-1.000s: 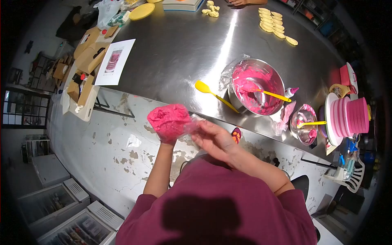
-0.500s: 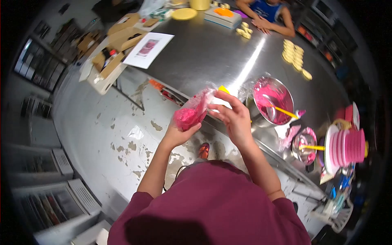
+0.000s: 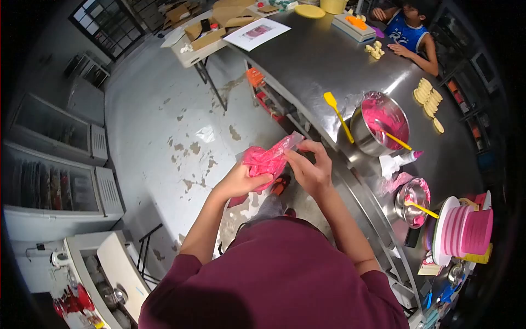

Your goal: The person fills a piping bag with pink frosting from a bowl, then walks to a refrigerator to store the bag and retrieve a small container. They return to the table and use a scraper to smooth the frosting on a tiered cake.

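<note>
Far left of frame: white cabinets [image 3: 52, 164] along the wall, nothing near the hands.

Centre: left hand [image 3: 239, 180] cups a clear plastic bag of pink icing [image 3: 267, 159] from below, fingers curled round the fat end. Looks like a support grip, so the weight sits in the palm and the icing stays bunched in one lump.

Bag lies between the two hands, touching both, held out over the floor just short of the table edge, slanted with its thin end up and to the right.

Right hand [image 3: 311, 169] sits just right of the bag, thumb and fingers pinched on the plastic near the upper end, likely to keep that end closed or to twist it.

Right of the hands, on the steel table [image 3: 307, 60]: yellow spatula [image 3: 336, 114] lying flat by the edge, then a metal bowl [image 3: 379, 123] smeared with pink icing, a yellow-handled tool resting in it. Probably parked there within reach for refilling.

Further right and lower: a small bowl [image 3: 415, 196] with pink remains, and a pink-striped cake [image 3: 466, 230] on a white stand, well apart from the bag.

Upper right: rows of pale cookies [image 3: 428, 98], and another person [image 3: 412, 34] at the far side of the table, hand resting on it.
</note>
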